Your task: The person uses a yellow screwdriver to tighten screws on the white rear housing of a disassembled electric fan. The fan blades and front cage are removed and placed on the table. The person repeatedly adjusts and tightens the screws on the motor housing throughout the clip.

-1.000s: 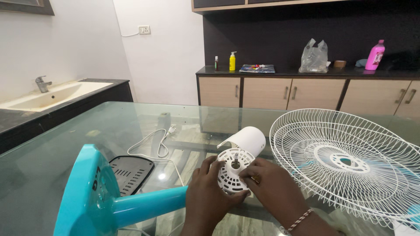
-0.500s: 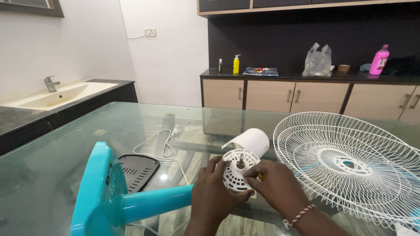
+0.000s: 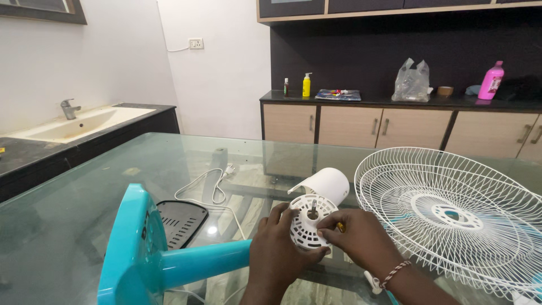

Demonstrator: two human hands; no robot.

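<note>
A white fan motor housing (image 3: pixel 324 191) lies on its side on the glass table (image 3: pixel 107 186), its round vented front face (image 3: pixel 309 221) with a metal shaft turned toward me. My left hand (image 3: pixel 279 254) cups the face from below and the left. My right hand (image 3: pixel 358 237) pinches its right edge, with a small yellow-tipped thing between the fingers. The teal fan pole (image 3: pixel 206 261) runs left from the motor to the teal base (image 3: pixel 131 248).
A white wire fan guard (image 3: pixel 451 217) lies right of my hands. A dark vented cover (image 3: pixel 180 221) and a white power cord (image 3: pixel 212 189) lie to the left. A sink counter (image 3: pixel 73 125) stands far left; cabinets with bottles and a bag line the back wall.
The view has shifted slightly, so everything sits a little further right. Both hands stay on the motor face with only small finger movement.
</note>
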